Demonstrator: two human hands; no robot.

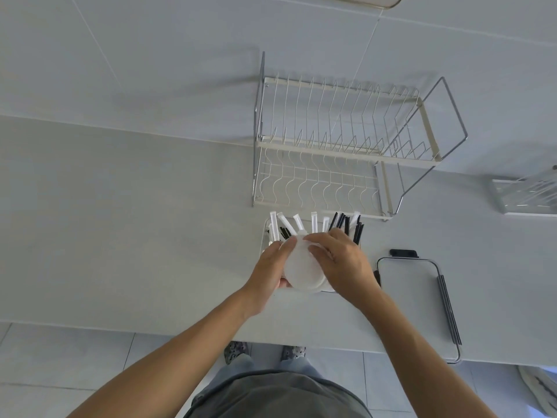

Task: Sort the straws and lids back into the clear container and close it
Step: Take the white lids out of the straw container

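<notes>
Both hands are over the clear container (265, 233), which stands on the white counter (150, 221) near its front edge, just in front of the wire dish rack (340, 146). The left hand (271, 267) has its fingers curled round the left side of a stack of white round lids (301, 267). The right hand (340, 260) holds the stack from the right, fingers bent over its top. The lids sit at the near end of the container. Wrapped white straws (298, 223) and black straws (346, 226) stand upright at its far end. The container's lid (407, 294), with a black clasp, lies flat on the counter just to the right, reaching the front edge.
</notes>
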